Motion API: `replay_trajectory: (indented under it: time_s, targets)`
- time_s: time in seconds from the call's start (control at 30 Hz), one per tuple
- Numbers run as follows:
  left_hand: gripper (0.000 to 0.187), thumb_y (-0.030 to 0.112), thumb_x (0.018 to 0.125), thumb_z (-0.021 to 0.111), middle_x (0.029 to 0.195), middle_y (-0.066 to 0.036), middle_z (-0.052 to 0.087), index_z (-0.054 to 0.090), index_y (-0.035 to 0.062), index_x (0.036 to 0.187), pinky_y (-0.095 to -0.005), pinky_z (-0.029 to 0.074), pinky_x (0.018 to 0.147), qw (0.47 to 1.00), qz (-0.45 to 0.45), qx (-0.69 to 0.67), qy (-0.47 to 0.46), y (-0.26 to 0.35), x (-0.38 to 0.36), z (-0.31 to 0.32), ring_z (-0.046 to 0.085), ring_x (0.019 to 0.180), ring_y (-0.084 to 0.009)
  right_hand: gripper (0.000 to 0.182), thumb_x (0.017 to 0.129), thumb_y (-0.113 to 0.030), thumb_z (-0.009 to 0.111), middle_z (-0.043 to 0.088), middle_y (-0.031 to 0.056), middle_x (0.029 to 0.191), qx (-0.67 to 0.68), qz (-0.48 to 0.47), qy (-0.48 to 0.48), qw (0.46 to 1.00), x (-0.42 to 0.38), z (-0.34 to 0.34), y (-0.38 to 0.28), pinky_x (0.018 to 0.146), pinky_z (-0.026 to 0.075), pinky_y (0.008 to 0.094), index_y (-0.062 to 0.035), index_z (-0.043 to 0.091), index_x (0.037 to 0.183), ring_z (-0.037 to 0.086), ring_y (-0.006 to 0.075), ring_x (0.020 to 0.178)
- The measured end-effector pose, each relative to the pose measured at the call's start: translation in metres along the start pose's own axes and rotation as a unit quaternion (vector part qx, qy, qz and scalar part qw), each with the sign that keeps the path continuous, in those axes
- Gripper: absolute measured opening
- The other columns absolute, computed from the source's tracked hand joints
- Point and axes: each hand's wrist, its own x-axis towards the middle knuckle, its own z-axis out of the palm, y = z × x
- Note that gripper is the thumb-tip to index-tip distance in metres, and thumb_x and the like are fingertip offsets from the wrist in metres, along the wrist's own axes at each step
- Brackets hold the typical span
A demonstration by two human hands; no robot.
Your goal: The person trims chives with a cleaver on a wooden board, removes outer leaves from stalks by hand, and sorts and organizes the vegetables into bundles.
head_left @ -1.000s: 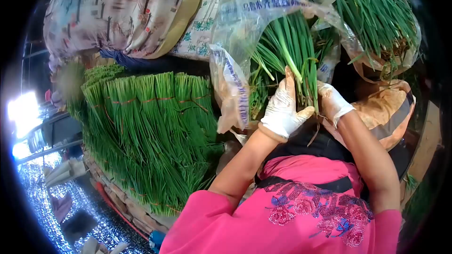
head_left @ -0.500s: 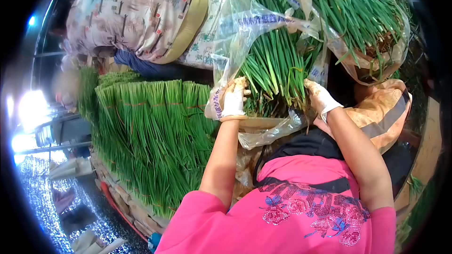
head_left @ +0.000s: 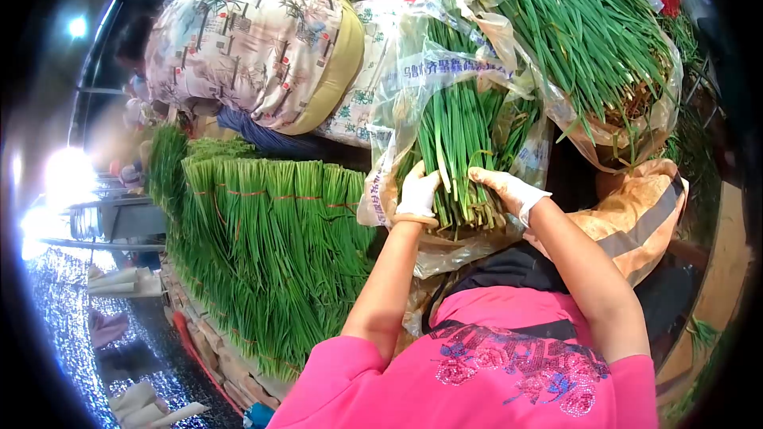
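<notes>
In front of me a loose bunch of garlic chives lies in a clear printed plastic bag, its pale cut ends toward my body. My left hand, in a white glove with bare fingertips, presses against the bunch's left side near the ends, its fingers partly hidden by stems. From the other side my right hand, gloved the same way, grips the stems with its thumb on top and the other fingers largely out of sight. The bunch is squeezed between the two hands.
Tied chive bundles stand packed upright at the left. Another open bag of loose chives is at the upper right, above an orange-tan sack. A co-worker in a patterned top bends over at the upper left.
My hands have come closer together, from the bag's sides onto the chives. The stems are now gathered into a narrower bunch between them. The whole view has shifted slightly.
</notes>
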Motion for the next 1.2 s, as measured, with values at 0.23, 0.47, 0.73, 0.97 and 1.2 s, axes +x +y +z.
replay_trajectory:
  time_s: [0.23,0.47,0.73,0.97,1.2]
  targets:
    - [0.045,0.026,0.086,0.062,0.109,-0.007,0.058,0.045,0.006,0.123,-0.035,0.049,0.086,0.994,-0.021,-0.054,-0.094,0.014,-0.01,0.019,0.058,0.095,-0.0198,0.047,0.067,-0.042,0.065,0.063,0.0225,0.088,-0.592,-0.229,0.149,0.758,-0.028,0.058,-0.005,0.075,0.05,0.0384,-0.0008,0.063,0.089,0.062,0.036,0.086]
    - [0.043,0.024,0.077,0.068,0.106,-0.013,0.061,0.054,0.0073,0.114,-0.04,0.049,0.086,0.933,-0.112,-0.324,-0.107,0.028,-0.036,0.008,0.059,0.093,-0.0265,0.084,0.071,-0.051,0.063,0.061,0.0269,0.086,-0.612,-0.244,0.076,0.748,-0.076,0.083,-0.003,0.068,0.051,0.0393,0.0108,0.04,0.124,0.062,0.0376,0.08]
    - [0.045,0.043,0.087,0.054,0.123,-0.022,0.051,0.055,0.0137,0.121,-0.0477,0.052,0.077,0.846,-0.11,-0.457,-0.251,0.022,-0.05,-0.05,0.059,0.094,-0.0364,0.04,0.079,-0.032,0.058,0.061,0.0158,0.106,-0.562,-0.319,0.195,0.738,-0.109,0.008,-0.048,0.088,0.044,0.0368,-0.0072,0.062,0.111,0.057,0.0309,0.101]
    - [0.049,0.044,0.086,0.056,0.12,-0.02,0.051,0.051,0.0121,0.123,-0.0414,0.051,0.072,0.83,-0.12,-0.496,-0.226,0.032,-0.082,-0.032,0.058,0.09,-0.0308,0.069,0.075,-0.045,0.06,0.051,0.0209,0.126,-0.468,-0.26,0.217,0.816,-0.013,-0.01,-0.029,0.099,0.037,0.034,-0.0005,0.048,0.127,0.048,0.0309,0.119]
    - [0.056,0.04,0.086,0.056,0.118,-0.019,0.052,0.044,0.0039,0.127,-0.0419,0.052,0.071,0.835,-0.108,-0.48,-0.247,0.031,-0.102,-0.041,0.059,0.087,-0.0315,0.025,0.085,-0.029,0.051,0.058,-0.0014,0.062,-0.261,-0.116,-0.078,0.955,-0.02,0.051,0.015,0.047,0.038,0.0256,-0.0091,0.065,0.078,0.049,0.0089,0.053]
